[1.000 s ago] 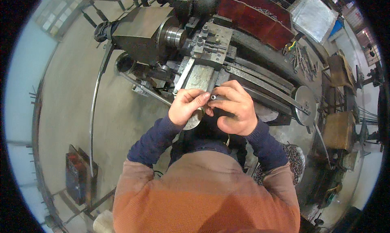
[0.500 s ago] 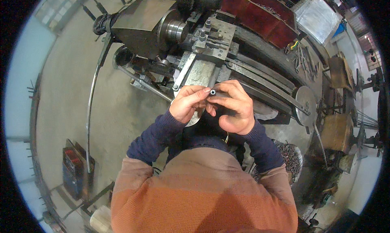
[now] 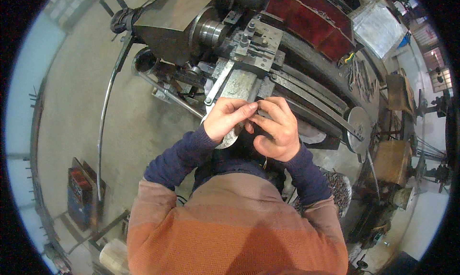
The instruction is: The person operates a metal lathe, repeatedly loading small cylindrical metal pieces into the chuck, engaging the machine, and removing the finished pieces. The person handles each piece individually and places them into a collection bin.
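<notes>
My left hand [image 3: 224,120] and my right hand [image 3: 279,130] meet in front of my body, fingertips pressed together. Between them is a small round metal part with a hole through it, mostly hidden now by thumbs and fingers. Both hands are closed around it, the right with its fingers curled. Just beyond them lies a worn metal slide [image 3: 238,85] of a lathe. Farther off stands its tool post [image 3: 258,42], beside the shiny round chuck [image 3: 212,33] at the left.
The grey headstock [image 3: 165,30] and a long bent lever [image 3: 106,102] are at the left. Red metal trays [image 3: 306,21] and several wrenches [image 3: 360,78] lie on the machine's far right. A round disc [image 3: 355,126] sits at its right end. Metal chips [image 3: 339,184] are heaped near my right elbow.
The part's hollow end faced up between my fingers before; now my fingers cover it. My left thumb has moved slightly to the right and up. The view has shifted a little.
</notes>
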